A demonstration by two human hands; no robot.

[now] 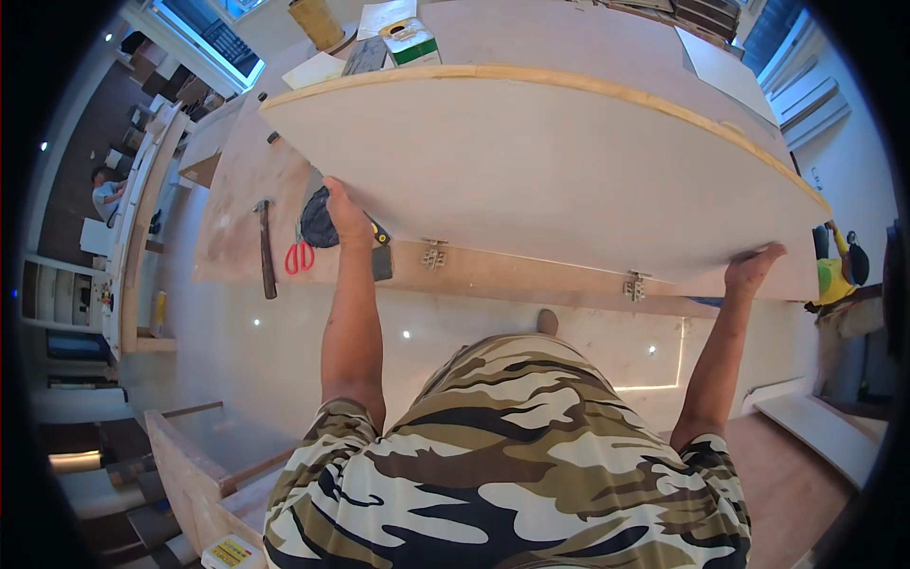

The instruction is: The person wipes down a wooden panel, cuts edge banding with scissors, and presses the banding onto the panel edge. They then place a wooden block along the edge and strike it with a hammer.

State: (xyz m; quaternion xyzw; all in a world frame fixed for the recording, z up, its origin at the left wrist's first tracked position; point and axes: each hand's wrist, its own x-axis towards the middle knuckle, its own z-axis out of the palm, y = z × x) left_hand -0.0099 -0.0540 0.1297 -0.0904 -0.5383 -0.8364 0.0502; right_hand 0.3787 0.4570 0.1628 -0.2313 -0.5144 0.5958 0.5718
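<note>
Plywood door panel lying tilted over workbench, two metal hinges showing along near edge. Left hand gripping panel's near edge by left corner; right hand clasping near edge at right end. Hammer and red scissors resting on bench, left of left hand. Glossy pale floor reflecting ceiling lights. Seated person waiting far left.

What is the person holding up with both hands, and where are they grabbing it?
A big pale wooden panel with metal hinges. The left hand grips its near edge towards the left end, and the right hand grips the same edge near the right corner.
</note>
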